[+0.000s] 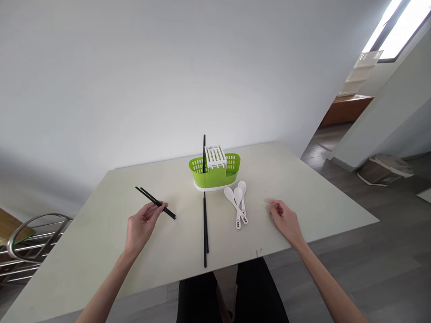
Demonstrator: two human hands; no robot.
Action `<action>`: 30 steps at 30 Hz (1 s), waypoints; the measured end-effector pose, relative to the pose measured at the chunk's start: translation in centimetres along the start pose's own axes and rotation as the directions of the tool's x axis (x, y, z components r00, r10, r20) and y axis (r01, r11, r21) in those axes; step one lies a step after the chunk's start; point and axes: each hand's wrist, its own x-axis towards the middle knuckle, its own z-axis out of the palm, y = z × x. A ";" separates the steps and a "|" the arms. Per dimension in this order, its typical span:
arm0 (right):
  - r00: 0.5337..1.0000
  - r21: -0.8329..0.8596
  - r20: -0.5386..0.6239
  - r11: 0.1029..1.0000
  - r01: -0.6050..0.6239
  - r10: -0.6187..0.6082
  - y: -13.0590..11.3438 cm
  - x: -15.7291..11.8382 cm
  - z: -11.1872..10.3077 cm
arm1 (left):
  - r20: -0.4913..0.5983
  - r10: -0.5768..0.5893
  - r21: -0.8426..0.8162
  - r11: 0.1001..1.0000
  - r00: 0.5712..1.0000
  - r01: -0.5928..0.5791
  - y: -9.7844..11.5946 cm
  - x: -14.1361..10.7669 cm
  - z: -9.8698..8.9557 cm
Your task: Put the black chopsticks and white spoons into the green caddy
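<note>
Above the left part of the table, my left hand (pixel 143 226) is closed in a pinch on a pair of black chopsticks (pixel 150 196), which slant down to the right. Two more black chopsticks (pixel 205 229) lie on the table, pointing toward me. Right of them are three white spoons (pixel 238 196) with overlapping handles. My right hand (pixel 284 220) is at the table to the right of the spoons, touching none of them. Its fingers are loosely bent and apart, with nothing visible in them. Behind the spoons stands a green basket (pixel 215 181) with black chopsticks (pixel 204 150) upright in its left compartment.
The basket has a white slotted rack (pixel 215 156) in its middle and a white base. The pale table (pixel 269 170) meets a white wall (pixel 168 80) at the back. A metal rack (pixel 37 242) stands at the left, and a bin (pixel 384 170) on the floor at right.
</note>
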 end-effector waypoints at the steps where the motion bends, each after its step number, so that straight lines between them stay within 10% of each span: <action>1: 1.000 0.001 0.003 1.000 -0.002 0.002 -0.1 0.0 -0.1 | -0.002 -0.007 -0.002 1.000 1.000 0.007 0.0 -0.1 0.1; 7: 1.000 0.046 -0.022 0.999 0.022 -0.021 -1.8 -0.6 -0.4 | -0.018 -0.108 -0.192 0.976 0.994 0.103 2.4 -1.0 0.6; 12: 0.987 0.239 0.148 0.971 0.023 -0.060 -8.8 -4.9 1.5 | 0.166 -0.202 -0.407 0.878 0.965 0.254 5.5 -2.8 2.4; 17: 0.784 0.471 0.580 0.877 -0.098 -0.224 -14.7 -9.3 5.7 | 0.325 -0.213 -0.471 0.808 0.921 0.353 6.8 -4.8 5.6; 20: 0.718 0.553 0.658 0.792 -0.258 -0.226 -15.1 -10.1 7.5 | 0.365 -0.231 -0.465 0.794 0.902 0.391 7.1 -5.5 6.8; 30: 0.773 0.558 0.625 0.758 -0.339 -0.114 -13.2 -10.9 7.2 | 0.335 -0.283 -0.439 0.797 0.899 0.415 7.0 -5.0 5.4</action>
